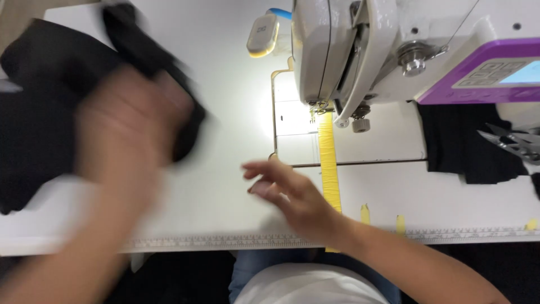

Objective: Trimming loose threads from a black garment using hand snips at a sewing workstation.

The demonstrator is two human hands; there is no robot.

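Head view: left hand (pixel 132 121) grips black fabric (pixel 34 112); right hand (pixel 292 197) open near table edge (pixel 225 243).

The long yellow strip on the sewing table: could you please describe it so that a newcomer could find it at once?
Start at the white sewing machine at the upper right of the white table. Directly below its needle, the long yellow strip runs straight toward the table's front edge, passing beside the right hand. Unlike the short yellow tabs nearby, it is one long continuous band.

Bare forearms, no sleeves showing; white top and what seem blue jeans, partly hidden below.
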